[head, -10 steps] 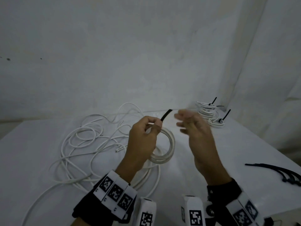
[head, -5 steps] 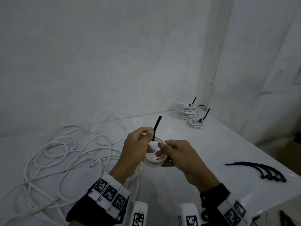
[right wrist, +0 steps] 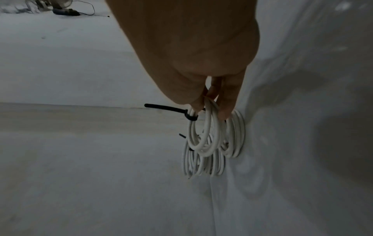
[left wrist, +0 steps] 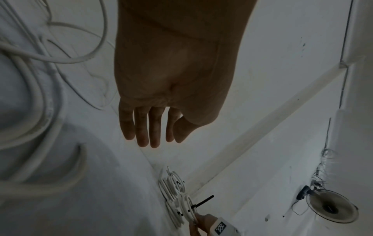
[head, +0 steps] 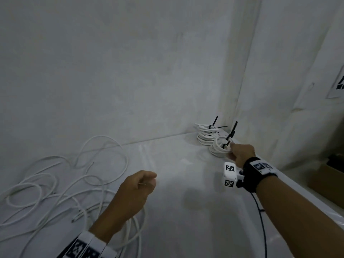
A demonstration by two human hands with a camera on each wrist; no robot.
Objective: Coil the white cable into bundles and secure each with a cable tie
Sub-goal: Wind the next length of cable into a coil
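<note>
Right hand [head: 240,155] is pinching the tied bundle [right wrist: 203,135] by its top loops, fingers [right wrist: 230,99] curled round the strands, at the right of the head frame against the stack of finished bundles [head: 206,135] in the table's far corner. Left hand [head: 138,185] hangs over the table [head: 176,192] at lower centre, fingers relaxed and straight, holding nothing.

We judge the bundle light and springy: stiff-ish round cable, smooth jacket, loops want to fan out. Best hold is on the loops next to the cable tie [right wrist: 190,117], where they are cinched.

Tie tail [right wrist: 163,107] sticks out sideways and could snag neighbouring tails. Loose white cable [head: 55,183] sprawls lower left, under the left forearm; tangle risk when pulling. The right wrist's own dark lead [head: 260,211] trails across the lower right.
</note>
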